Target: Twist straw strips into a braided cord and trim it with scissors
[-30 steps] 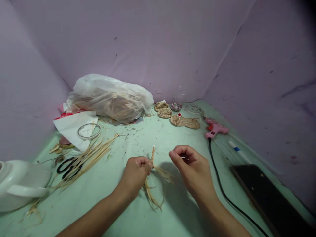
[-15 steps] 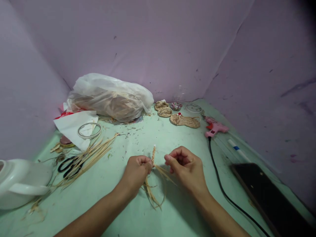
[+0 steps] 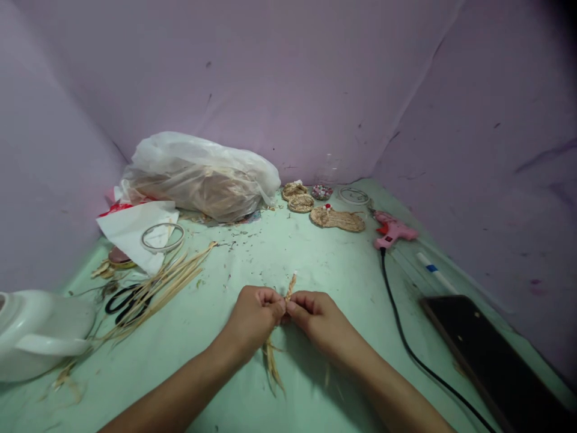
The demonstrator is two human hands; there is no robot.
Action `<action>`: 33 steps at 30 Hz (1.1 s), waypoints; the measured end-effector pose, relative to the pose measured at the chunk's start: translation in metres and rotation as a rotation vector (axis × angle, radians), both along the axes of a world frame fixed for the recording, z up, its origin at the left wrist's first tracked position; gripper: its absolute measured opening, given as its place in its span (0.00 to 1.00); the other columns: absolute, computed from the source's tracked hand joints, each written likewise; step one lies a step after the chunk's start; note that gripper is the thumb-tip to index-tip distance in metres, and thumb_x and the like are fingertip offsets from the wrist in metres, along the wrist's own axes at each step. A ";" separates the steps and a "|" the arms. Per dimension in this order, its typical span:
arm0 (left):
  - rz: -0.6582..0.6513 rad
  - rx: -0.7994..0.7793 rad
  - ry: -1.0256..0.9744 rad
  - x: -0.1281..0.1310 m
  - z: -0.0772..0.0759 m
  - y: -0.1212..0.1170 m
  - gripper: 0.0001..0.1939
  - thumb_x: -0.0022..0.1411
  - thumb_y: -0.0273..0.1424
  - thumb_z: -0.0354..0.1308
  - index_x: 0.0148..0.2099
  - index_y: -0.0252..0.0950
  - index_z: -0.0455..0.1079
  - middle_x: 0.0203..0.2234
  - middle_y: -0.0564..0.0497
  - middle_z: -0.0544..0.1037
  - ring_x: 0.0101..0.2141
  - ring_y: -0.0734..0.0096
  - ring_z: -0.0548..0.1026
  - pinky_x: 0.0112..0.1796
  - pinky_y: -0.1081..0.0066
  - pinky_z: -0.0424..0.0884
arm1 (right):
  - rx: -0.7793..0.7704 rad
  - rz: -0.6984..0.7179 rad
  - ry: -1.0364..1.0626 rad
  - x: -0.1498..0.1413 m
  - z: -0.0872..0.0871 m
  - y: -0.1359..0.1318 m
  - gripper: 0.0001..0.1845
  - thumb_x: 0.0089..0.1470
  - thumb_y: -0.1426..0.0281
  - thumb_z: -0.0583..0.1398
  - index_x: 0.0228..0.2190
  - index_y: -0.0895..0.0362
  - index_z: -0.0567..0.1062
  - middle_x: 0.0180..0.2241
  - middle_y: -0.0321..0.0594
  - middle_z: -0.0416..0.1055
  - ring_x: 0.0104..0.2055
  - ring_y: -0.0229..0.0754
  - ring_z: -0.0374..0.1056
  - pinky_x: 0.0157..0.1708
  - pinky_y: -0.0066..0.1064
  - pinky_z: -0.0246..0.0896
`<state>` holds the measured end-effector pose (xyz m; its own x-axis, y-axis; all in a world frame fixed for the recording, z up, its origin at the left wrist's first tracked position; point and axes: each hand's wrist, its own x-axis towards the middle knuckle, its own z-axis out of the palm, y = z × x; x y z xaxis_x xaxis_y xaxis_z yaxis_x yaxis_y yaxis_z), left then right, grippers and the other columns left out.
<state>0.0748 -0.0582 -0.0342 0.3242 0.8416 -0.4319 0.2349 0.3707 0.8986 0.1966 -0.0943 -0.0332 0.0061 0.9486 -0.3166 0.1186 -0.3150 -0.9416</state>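
A short plaited braid of straw-coloured fibre (image 3: 291, 287) with a white tip stands up between my two hands, over the middle of the table. My left hand (image 3: 259, 310) is closed, thumb and fingers pinching the base of the braid. My right hand (image 3: 318, 316) also pinches there, its thumb and fingertips touching the braid from the right. Loose fibre ends (image 3: 271, 364) hang below my left hand. A few blurred strands show under my right hand; the grip points themselves are hidden by the fingers.
To the left lie a bundle of dry fibre strips (image 3: 169, 285), black-handled scissors (image 3: 121, 305) and a white jug-like container (image 3: 49, 334). Behind are a plastic bag (image 3: 202, 177) and woven sole-shaped pieces (image 3: 338, 219). A pink glue gun (image 3: 392, 231), its cord, and a phone (image 3: 487, 355) lie right.
My right hand has moved left and closed on the base of the braid beside my left hand. The braid's tip now leans further right. My left hand has shifted slightly right.
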 end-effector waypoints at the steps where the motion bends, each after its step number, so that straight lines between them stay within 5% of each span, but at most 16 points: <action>1: -0.004 -0.003 0.011 0.000 0.001 0.000 0.06 0.41 0.28 0.53 0.16 0.33 0.63 0.09 0.58 0.61 0.14 0.82 0.53 0.18 0.76 0.47 | 0.010 0.001 -0.027 0.000 0.000 0.000 0.12 0.47 0.71 0.55 0.15 0.59 0.70 0.13 0.32 0.59 0.17 0.31 0.48 0.19 0.26 0.41; 6: -0.015 0.035 0.057 -0.001 0.001 0.004 0.05 0.42 0.27 0.53 0.17 0.33 0.63 0.12 0.53 0.68 0.16 0.79 0.60 0.20 0.76 0.53 | -0.001 -0.104 0.014 -0.002 -0.003 0.000 0.12 0.45 0.71 0.56 0.14 0.60 0.71 0.15 0.36 0.65 0.18 0.32 0.52 0.20 0.27 0.44; 11: -0.076 0.242 0.250 -0.004 0.011 0.007 0.07 0.47 0.30 0.54 0.22 0.32 0.69 0.17 0.51 0.72 0.21 0.74 0.65 0.24 0.74 0.59 | -0.009 -0.269 0.080 -0.005 -0.006 0.000 0.13 0.44 0.69 0.58 0.13 0.60 0.69 0.13 0.34 0.63 0.17 0.31 0.51 0.20 0.26 0.44; 15: -0.092 0.516 0.441 -0.003 0.020 -0.006 0.08 0.52 0.28 0.51 0.25 0.34 0.71 0.21 0.50 0.74 0.25 0.71 0.70 0.28 0.73 0.63 | -0.019 -0.346 0.219 -0.006 -0.010 0.002 0.11 0.41 0.67 0.61 0.15 0.61 0.71 0.15 0.36 0.66 0.18 0.32 0.56 0.21 0.25 0.48; 21: -0.338 1.129 0.573 0.001 0.003 -0.040 0.13 0.55 0.21 0.42 0.31 0.31 0.69 0.24 0.46 0.72 0.23 0.71 0.70 0.25 0.71 0.67 | -0.130 -0.468 0.463 -0.012 -0.005 -0.001 0.09 0.34 0.68 0.64 0.19 0.62 0.73 0.13 0.34 0.65 0.15 0.31 0.56 0.18 0.25 0.48; 24: -0.445 1.219 0.593 -0.001 0.008 -0.045 0.12 0.54 0.21 0.44 0.32 0.32 0.69 0.25 0.45 0.73 0.24 0.68 0.70 0.26 0.69 0.68 | -0.153 -0.487 0.520 -0.011 -0.002 -0.002 0.09 0.33 0.69 0.64 0.19 0.62 0.73 0.14 0.35 0.66 0.16 0.31 0.58 0.18 0.25 0.50; 26: -0.390 1.192 0.508 -0.004 0.022 -0.041 0.10 0.55 0.24 0.46 0.29 0.34 0.68 0.24 0.48 0.73 0.27 0.67 0.71 0.29 0.68 0.68 | -0.129 -0.476 0.504 -0.009 -0.001 -0.001 0.09 0.33 0.69 0.64 0.19 0.62 0.72 0.14 0.34 0.66 0.16 0.31 0.57 0.18 0.25 0.50; 29: -0.067 0.989 0.372 -0.010 0.043 -0.023 0.07 0.55 0.29 0.50 0.29 0.35 0.68 0.26 0.48 0.74 0.31 0.67 0.71 0.34 0.67 0.66 | -0.107 -0.395 0.446 -0.008 0.000 -0.002 0.10 0.36 0.67 0.64 0.17 0.61 0.70 0.13 0.32 0.63 0.14 0.29 0.54 0.16 0.24 0.45; 31: 0.025 0.573 0.268 -0.011 0.047 -0.010 0.06 0.51 0.31 0.54 0.33 0.34 0.68 0.27 0.49 0.74 0.30 0.68 0.71 0.33 0.69 0.66 | -0.105 -0.324 0.418 -0.010 0.001 -0.002 0.12 0.37 0.66 0.64 0.15 0.60 0.69 0.12 0.32 0.62 0.14 0.28 0.52 0.15 0.23 0.42; 33: -0.050 0.107 0.047 -0.009 0.041 -0.001 0.08 0.49 0.31 0.56 0.32 0.33 0.66 0.23 0.51 0.72 0.25 0.72 0.70 0.29 0.72 0.65 | -0.108 -0.258 0.439 -0.011 0.001 -0.003 0.12 0.37 0.66 0.63 0.14 0.60 0.68 0.12 0.33 0.63 0.14 0.29 0.53 0.15 0.23 0.44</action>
<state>0.0655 -0.0590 0.0071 0.3481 0.8671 -0.3564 0.2938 0.2601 0.9198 0.1852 -0.0973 -0.0320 0.0800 0.8954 -0.4379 -0.3742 -0.3802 -0.8458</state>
